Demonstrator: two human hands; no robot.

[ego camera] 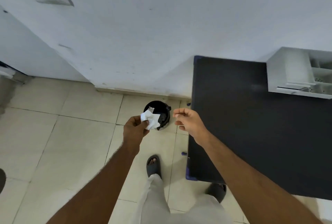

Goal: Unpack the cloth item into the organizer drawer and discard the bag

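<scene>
My left hand point(135, 129) grips a crumpled white bag point(150, 120) and holds it over the near rim of a small black bin point(162, 110) that stands on the floor by the wall. My right hand point(188, 120) hovers just right of the bin, fingers loosely curled and apart, with nothing in it. The white organizer drawer unit point(294, 73) sits at the back right of the dark table, one drawer pulled out; its contents are not clear from here.
A dark table point(251, 125) fills the right side, its left edge close to the bin. Pale floor tiles point(62, 143) spread to the left. My feet in dark slides point(153, 166) stand below the bin. A white wall runs behind.
</scene>
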